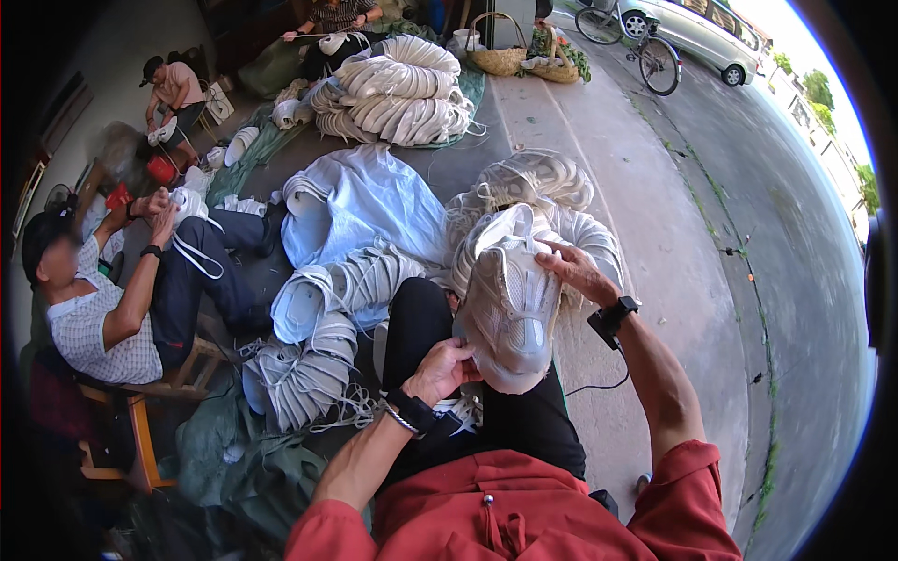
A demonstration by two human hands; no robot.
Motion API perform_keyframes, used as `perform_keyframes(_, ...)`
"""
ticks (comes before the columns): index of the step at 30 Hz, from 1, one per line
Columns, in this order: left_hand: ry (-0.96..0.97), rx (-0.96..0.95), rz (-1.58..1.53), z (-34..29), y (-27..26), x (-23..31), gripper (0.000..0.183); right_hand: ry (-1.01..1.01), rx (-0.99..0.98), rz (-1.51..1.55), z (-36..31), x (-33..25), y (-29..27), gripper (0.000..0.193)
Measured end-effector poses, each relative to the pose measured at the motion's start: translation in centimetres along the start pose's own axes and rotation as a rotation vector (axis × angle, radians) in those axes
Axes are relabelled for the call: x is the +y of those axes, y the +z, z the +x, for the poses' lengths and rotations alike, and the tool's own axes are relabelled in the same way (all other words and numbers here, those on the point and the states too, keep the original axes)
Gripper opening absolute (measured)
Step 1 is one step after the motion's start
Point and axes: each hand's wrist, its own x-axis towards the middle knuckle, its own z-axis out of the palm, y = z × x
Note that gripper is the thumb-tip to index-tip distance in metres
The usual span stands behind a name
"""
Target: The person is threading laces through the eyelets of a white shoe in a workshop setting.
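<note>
Shoe (510,309) in 2-hand grip: L hand (440,372) toe edge (513,379), R hand (582,273) nr collar (505,224); pavement (687,318) on R.

Your shoe (511,309): mesh upper, smooth toe (524,348) with soft sheen | your red top (449,514): matt cloth | blue sheet (365,201): thin, creased | stool (144,435): smooth wood | basket (499,62), far edge of matt concrete floor (669,365): rough wicker

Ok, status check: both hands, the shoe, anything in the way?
Left hand on pale shoe near toe; right hand at its upper. Shoe held toe toward wearer. Piled shoes just beyond; nothing blocking seen.
</note>
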Motion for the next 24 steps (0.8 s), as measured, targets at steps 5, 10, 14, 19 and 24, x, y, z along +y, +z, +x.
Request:
perform_keyframes(5,0.179,0.255,0.541,-1.9,2.0,-1.1,0.023,-0.098,0.097,0.106,-0.9,0.7,3.0,0.063)
perform_keyframes(10,0.827,0.423,1.574,-9.0,2.6,-2.0,0.034,-0.171,0.094,0.045,-1.2,-0.6,4.2,0.055)
perform_keyframes(14,0.924,0.664,1.739,-12.8,1.7,-2.5,0.039,-0.266,0.08,-0.113,-0.9,-1.6,5.2,0.058)
perform_keyframes(19,0.916,0.739,1.639,-13.5,-0.3,-2.7,0.035,-0.211,0.068,-0.229,0.5,-1.6,6.3,0.069)
perform_keyframes(24,0.88,0.656,1.518,-13.2,-1.2,-2.1,0.017,-0.178,0.078,-0.108,0.9,-1.3,7.1,0.068)
